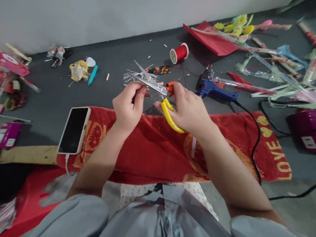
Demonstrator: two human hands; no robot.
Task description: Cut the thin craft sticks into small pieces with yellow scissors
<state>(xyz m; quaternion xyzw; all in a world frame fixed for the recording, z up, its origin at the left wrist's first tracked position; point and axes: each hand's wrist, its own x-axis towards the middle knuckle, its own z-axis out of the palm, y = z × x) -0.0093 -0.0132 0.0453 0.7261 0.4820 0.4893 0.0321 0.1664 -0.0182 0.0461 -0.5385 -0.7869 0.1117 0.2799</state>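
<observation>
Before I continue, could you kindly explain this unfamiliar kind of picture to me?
There is no machine: a head-worn camera looks forward and down at a person's work. The bare right hand holds open, yellow-and-orange-handled metal scissors. The bare left hand is curled close to the scissors; whether it holds anything is unclear. Along the near edge of the dark grey table lies a red, gold-patterned towel. A black-screened phone lies at left; beyond the towel are a spool of red thread and a dark blue glue gun.
</observation>
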